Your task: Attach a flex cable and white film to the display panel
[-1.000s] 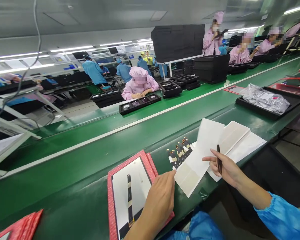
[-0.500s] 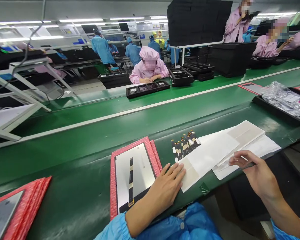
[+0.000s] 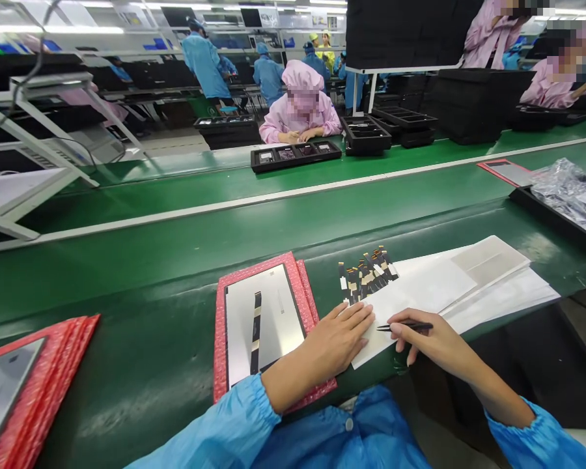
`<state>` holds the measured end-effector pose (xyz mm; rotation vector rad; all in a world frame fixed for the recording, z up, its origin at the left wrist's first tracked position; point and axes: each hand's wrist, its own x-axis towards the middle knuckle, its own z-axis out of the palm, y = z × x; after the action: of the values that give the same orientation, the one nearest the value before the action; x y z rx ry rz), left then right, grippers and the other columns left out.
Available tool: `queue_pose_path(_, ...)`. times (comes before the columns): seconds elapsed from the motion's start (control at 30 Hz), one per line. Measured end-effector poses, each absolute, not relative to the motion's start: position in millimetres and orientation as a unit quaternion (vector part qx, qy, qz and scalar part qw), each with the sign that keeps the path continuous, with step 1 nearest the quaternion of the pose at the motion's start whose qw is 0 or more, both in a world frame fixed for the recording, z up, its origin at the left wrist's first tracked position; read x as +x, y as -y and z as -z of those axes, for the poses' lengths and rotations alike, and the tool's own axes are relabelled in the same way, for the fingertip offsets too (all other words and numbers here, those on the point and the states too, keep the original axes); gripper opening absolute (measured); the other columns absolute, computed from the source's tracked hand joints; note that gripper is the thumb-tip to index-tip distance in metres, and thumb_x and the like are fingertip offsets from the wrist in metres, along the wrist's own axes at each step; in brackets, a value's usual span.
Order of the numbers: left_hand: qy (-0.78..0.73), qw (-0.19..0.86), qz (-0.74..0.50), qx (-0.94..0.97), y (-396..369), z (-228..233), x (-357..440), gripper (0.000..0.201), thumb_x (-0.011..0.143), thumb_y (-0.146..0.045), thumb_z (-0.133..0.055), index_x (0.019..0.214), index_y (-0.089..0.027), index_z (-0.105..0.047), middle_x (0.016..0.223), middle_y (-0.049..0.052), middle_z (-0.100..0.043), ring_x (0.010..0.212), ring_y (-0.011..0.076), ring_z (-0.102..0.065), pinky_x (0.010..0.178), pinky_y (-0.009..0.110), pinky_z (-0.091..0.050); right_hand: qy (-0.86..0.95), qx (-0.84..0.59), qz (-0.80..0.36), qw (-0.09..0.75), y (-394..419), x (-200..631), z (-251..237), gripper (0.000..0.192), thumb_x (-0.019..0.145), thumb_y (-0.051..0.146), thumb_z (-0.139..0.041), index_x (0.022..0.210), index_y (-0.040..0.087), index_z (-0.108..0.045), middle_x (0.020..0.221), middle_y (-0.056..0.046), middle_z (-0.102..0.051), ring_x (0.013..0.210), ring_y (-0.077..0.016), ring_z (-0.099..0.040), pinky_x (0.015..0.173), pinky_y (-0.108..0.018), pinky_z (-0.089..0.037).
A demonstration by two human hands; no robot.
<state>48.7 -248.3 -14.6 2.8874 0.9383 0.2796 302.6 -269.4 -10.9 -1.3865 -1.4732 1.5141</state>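
My left hand [image 3: 340, 335] lies flat, fingers stretched out, on the left end of a white paper sheet [image 3: 420, 286]. Black tweezers [image 3: 413, 326] are pinched in my right hand [image 3: 427, 339], their tips just above that sheet, close to my left fingertips. Behind the sheet lies a bunch of black flex cables [image 3: 368, 277] with gold ends. Left of my hand, a display panel [image 3: 283, 326] rests face-down or face-up, I cannot tell which, on red bubble wrap [image 3: 219, 352]. One long flex cable [image 3: 256, 332] stretches over the panel; my left forearm hides its lower part.
More panels in red bubble wrap [image 3: 73, 365] are stacked at the left. A black tray [image 3: 561, 215] with clear plastic bags [image 3: 573, 192] stands at the right. Across the green bench, a person in pink [image 3: 300, 111] sits behind a black tray [image 3: 295, 156].
My right hand has moved left and down over the paper, and the tweezers now show between its fingers. My left hand stays on the paper. The camera view has shifted slightly.
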Motion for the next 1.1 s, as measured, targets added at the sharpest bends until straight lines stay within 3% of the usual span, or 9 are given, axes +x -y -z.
queue_pose_path(0.2, -0.308, 0.046, -0.092, 0.946, 248, 12, 43, 0.046, 0.103, -0.042, -0.038, 0.148, -0.032, -0.037, 0.154, -0.004, -0.047, 0.142, 0.0174, -0.049, 0.119, 0.037, -0.041, 0.579, -0.537, -0.526, 0.316, 270, 301, 21, 0.031, 0.087, 0.048, -0.067, 0.097, 0.019, -0.072, 0.075, -0.003, -0.070, 0.059, -0.0187, -0.071, 0.045, -0.026, -0.064)
queue_pose_path(0.33, -0.304, 0.047, -0.068, 0.949, 248, 13, 43, 0.046, 0.104, -0.040, -0.035, 0.148, -0.028, -0.036, 0.156, -0.001, -0.044, 0.143, 0.0204, -0.047, 0.118, 0.046, -0.041, 0.583, -0.527, -0.541, 0.298, 268, 304, 16, 0.031, 0.085, 0.046, -0.070, 0.097, 0.017, -0.072, 0.069, -0.002, -0.070, 0.055, -0.0171, -0.069, 0.043, -0.026, -0.063)
queue_pose_path(0.57, -0.312, 0.061, -0.066, 0.946, 248, 16, 44, 0.046, 0.104, -0.041, -0.035, 0.149, -0.030, -0.034, 0.157, -0.001, -0.042, 0.144, 0.0208, -0.046, 0.117, 0.047, -0.038, 0.562, -0.502, -0.601, 0.265, 261, 313, 11, 0.037, 0.083, 0.050, -0.071, 0.089, 0.013, -0.070, 0.075, -0.008, -0.073, 0.062, -0.0228, -0.074, 0.039, -0.027, -0.063)
queue_pose_path(0.73, -0.312, 0.073, -0.068, 0.945, 248, 15, 44, 0.048, 0.103, -0.039, -0.037, 0.150, -0.028, -0.033, 0.157, 0.000, -0.043, 0.144, 0.0227, -0.046, 0.116, 0.050, -0.037, 0.560, -0.505, -0.606, 0.254, 257, 314, 20, 0.040, 0.085, 0.051, -0.068, 0.096, 0.013, -0.068, 0.078, -0.009, -0.075, 0.062, -0.0239, -0.076, 0.040, -0.029, -0.064)
queue_pose_path(0.9, -0.314, 0.090, -0.065, 0.943, 247, 13, 44, 0.046, 0.103, -0.035, -0.036, 0.149, -0.030, -0.034, 0.157, 0.000, -0.043, 0.144, 0.0215, -0.045, 0.117, 0.048, -0.036, 0.605, -0.519, -0.554, 0.242, 260, 314, 15, 0.034, 0.088, 0.049, -0.065, 0.086, 0.015, -0.067, 0.070, -0.004, -0.072, 0.048, -0.0181, -0.071, 0.033, -0.023, -0.058)
queue_pose_path(1.0, -0.311, 0.110, -0.056, 0.942, 245, 12, 43, 0.057, 0.096, -0.021, -0.043, 0.150, -0.028, -0.030, 0.157, 0.001, -0.042, 0.145, 0.0217, -0.045, 0.118, 0.050, -0.034, 0.662, -0.513, -0.490, 0.241, 267, 315, 9, 0.029, 0.091, 0.044, -0.064, 0.080, 0.017, -0.069, 0.063, 0.000, -0.068, 0.044, -0.0139, -0.067, 0.034, -0.020, -0.051)
queue_pose_path(1.1, -0.309, 0.126, -0.049, 0.941, 240, 12, 41, 0.079, 0.080, -0.009, -0.049, 0.153, -0.025, -0.023, 0.156, 0.003, -0.044, 0.145, 0.0214, -0.044, 0.120, 0.051, -0.033, 0.723, -0.494, -0.407, 0.258, 277, 319, 3, 0.014, 0.088, 0.035, -0.070, 0.083, 0.022, -0.074, 0.064, 0.003, -0.069, 0.051, -0.0123, -0.065, 0.048, -0.023, -0.049)
